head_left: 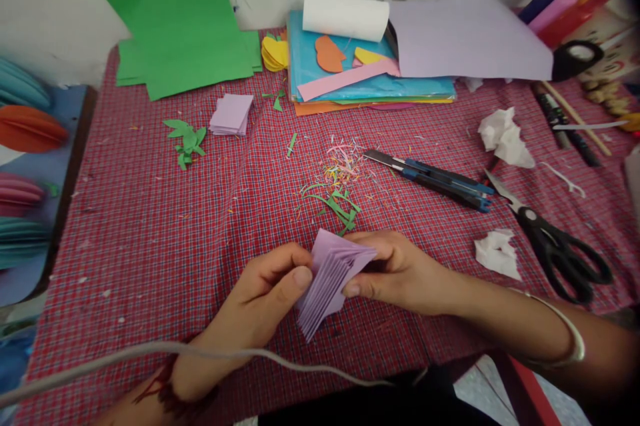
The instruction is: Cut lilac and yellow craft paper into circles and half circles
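Your left hand point(265, 293) and right hand point(395, 269) both pinch the fanned lilac paper stack point(327, 279) above the checked cloth point(150, 226). Folding looks done; gluing probably remains. Spare lilac squares point(231, 114) wait farther back.

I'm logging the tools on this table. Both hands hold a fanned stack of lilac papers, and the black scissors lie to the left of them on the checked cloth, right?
Not quite. The head view shows both hands, left hand and right hand, on the lilac paper stack, but the black scissors lie to the right of them on the checked cloth.
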### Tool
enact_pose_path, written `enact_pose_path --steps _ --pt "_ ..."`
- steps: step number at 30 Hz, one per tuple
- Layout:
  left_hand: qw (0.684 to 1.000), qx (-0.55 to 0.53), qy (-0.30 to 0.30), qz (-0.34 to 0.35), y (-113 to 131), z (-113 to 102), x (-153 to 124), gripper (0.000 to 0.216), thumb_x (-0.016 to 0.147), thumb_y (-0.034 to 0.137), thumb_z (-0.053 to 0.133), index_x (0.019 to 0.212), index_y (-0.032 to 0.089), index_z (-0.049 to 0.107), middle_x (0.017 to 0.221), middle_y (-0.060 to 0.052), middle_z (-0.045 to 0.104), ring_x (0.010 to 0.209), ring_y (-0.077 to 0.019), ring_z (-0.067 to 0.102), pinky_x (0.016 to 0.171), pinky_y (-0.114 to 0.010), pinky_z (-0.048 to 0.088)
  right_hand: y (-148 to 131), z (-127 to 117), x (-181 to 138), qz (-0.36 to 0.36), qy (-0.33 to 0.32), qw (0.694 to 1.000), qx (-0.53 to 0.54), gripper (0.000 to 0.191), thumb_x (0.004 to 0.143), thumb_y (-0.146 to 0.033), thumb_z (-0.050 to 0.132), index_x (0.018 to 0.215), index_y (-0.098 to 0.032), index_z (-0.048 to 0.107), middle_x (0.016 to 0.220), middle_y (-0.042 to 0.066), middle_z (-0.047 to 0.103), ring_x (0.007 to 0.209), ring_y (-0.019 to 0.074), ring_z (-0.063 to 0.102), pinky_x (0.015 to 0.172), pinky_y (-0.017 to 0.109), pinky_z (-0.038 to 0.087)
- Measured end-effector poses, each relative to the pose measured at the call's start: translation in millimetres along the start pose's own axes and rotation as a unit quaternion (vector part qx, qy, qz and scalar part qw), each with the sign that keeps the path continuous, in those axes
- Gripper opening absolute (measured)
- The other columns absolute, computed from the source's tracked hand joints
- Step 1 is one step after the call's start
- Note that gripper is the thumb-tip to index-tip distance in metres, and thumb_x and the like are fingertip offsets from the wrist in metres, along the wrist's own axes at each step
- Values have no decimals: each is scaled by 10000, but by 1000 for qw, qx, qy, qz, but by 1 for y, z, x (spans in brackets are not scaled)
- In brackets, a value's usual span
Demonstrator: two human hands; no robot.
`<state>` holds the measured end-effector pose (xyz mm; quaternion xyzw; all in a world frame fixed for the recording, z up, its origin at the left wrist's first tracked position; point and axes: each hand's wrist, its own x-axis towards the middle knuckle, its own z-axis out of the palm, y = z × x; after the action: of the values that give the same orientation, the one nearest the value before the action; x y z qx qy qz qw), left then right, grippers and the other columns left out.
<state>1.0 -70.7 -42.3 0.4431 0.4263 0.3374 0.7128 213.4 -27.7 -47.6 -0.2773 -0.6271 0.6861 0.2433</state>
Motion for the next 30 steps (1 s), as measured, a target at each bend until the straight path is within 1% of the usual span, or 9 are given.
enact_pose_path --steps 4,7,10,13,15,19,20,25,30 --pt "1000 1 19 -12 -1 2 2 197 920 325 508 789 217 607 643 46 493 548 -58 413 499 -162 357 0 0 0 -5 -1 1000 0 83 832 -207 659 843 -124 658 802 13 625 765 103 603 714 223 490" --pt "1000 -22 22 2 -2 5 4 96 913 274 525 920 260 621 731 39 570 607 -65 495 546 -163 408 0 0 0 -11 1 1000 3 69 834 -192 654 847 -125 658 802 11 626 763 98 605 714 215 492" --pt "998 -54 10 36 -2 8 6 249 908 271 534 1150 332 553 825 24 635 679 -88 580 587 -183 453 1 0 0 -11 4 1000 -2 64 829 -187 659 847 -125 658 794 7 622 752 94 606 701 207 491" --pt "997 -56 27 45 -2 10 6 379 910 272 532 1271 365 465 810 26 647 660 -87 593 564 -175 452 1 0 0 -8 10 1000 -1 71 825 -190 666 842 -121 657 780 5 616 742 94 606 684 203 487" --pt "997 -41 47 54 -1 9 6 381 894 253 559 1251 365 487 813 30 652 667 -86 598 570 -174 457 1 1 0 -9 9 1000 4 67 825 -184 666 842 -119 658 780 4 615 742 92 605 684 201 484" --pt "995 31 55 71 1 3 2 114 882 270 574 968 269 650 810 8 647 731 -108 594 639 -204 471 -1 1 1 -14 11 1000 0 58 819 -183 669 816 -126 658 774 -1 607 744 87 593 691 199 479" --pt "995 46 53 76 0 2 1 122 897 292 548 922 254 660 791 4 633 725 -112 579 645 -214 466 -1 1 1 -10 15 1000 -2 61 817 -188 671 809 -129 657 772 -2 604 744 88 591 692 202 479" --pt "990 65 26 119 1 -4 -5 273 938 387 432 937 242 663 761 -12 571 710 -141 528 701 -291 455 -3 3 1 42 36 998 15 75 816 -210 656 819 -137 643 791 7 600 747 105 593 693 229 493" --pt "987 108 18 118 3 1 -5 221 838 414 598 978 246 631 814 -11 600 751 -160 555 708 -310 473 -4 6 0 77 49 996 24 65 803 -196 645 817 -137 622 770 5 592 717 108 580 658 232 481"
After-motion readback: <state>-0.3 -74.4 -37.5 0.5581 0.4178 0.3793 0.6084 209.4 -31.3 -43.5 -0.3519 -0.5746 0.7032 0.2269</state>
